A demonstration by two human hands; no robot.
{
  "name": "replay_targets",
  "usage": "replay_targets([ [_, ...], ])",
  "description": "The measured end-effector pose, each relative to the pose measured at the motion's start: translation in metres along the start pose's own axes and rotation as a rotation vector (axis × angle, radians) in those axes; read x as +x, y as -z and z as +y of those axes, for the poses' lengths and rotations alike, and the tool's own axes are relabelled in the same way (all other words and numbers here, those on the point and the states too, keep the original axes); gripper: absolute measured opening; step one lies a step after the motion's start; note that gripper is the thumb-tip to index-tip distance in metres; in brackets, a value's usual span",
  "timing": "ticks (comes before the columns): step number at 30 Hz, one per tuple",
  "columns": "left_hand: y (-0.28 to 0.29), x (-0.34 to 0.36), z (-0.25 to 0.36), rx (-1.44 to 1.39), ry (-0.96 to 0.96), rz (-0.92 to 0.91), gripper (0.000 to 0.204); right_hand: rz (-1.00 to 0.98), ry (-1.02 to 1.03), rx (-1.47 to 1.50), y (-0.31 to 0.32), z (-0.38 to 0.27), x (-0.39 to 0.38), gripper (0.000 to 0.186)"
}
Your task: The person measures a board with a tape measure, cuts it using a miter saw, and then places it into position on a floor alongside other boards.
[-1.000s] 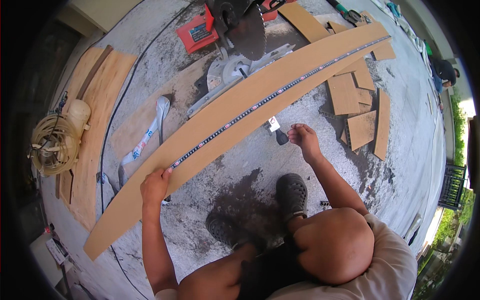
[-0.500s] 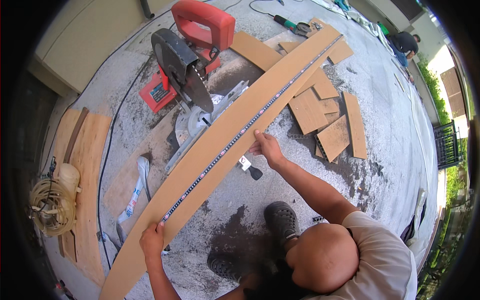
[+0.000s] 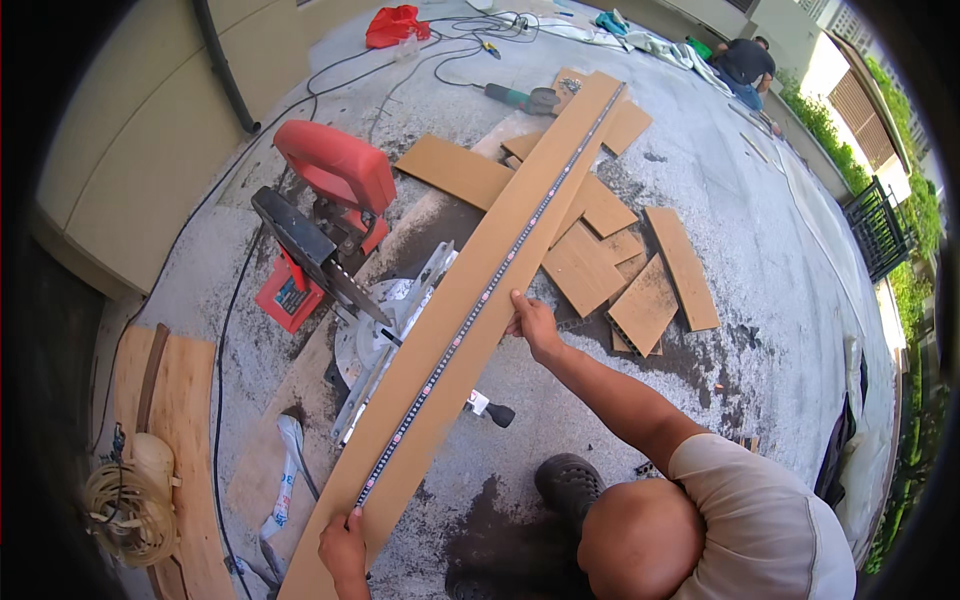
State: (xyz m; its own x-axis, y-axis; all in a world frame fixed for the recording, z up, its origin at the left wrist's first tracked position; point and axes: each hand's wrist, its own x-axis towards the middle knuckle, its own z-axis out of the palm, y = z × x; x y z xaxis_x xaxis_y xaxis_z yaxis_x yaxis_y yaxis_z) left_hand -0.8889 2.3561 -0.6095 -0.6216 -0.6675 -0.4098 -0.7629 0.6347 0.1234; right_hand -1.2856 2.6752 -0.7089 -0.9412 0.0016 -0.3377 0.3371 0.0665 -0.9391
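A long tan plank [image 3: 440, 330] lies diagonally across the bed of a red and black mitre saw [image 3: 335, 170]. Along its face runs a dark tape measure blade [image 3: 486, 297] with pale markings. My left hand [image 3: 343, 548] is closed at the near end of the blade, its thumb pressed on the tape end; the other fingers are partly hidden. My right hand [image 3: 537, 325] pinches the plank's right edge, thumb on top and fingers partly underneath. The saw's blade stands left of the plank, next to the metal fence. A dark clamp knob [image 3: 500, 415] sticks out on the plank's right.
Several tan offcuts [image 3: 648, 305] lie scattered beyond my right hand. A green angle grinder [image 3: 522, 98] rests near the plank's far end. Black cables [image 3: 222, 400] cross the floor on the left, beside a coiled hose [image 3: 130, 515]. Another person [image 3: 745, 65] crouches far right.
The view has shifted, so more of the far floor shows and the plank sits lower. Both hands keep their places on the tape and plank.
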Motion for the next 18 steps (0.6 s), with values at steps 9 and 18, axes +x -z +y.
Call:
replay_targets([
  [9,-0.005,0.013,0.055,-0.071,-0.132,-0.041,0.047,0.106,-0.016,-0.020,0.039,-0.013,0.048,0.060],
  [18,-0.003,0.017,0.057,-0.094,-0.153,-0.002,0.046,0.148,-0.031,-0.122,0.030,-0.010,0.054,0.057],
])
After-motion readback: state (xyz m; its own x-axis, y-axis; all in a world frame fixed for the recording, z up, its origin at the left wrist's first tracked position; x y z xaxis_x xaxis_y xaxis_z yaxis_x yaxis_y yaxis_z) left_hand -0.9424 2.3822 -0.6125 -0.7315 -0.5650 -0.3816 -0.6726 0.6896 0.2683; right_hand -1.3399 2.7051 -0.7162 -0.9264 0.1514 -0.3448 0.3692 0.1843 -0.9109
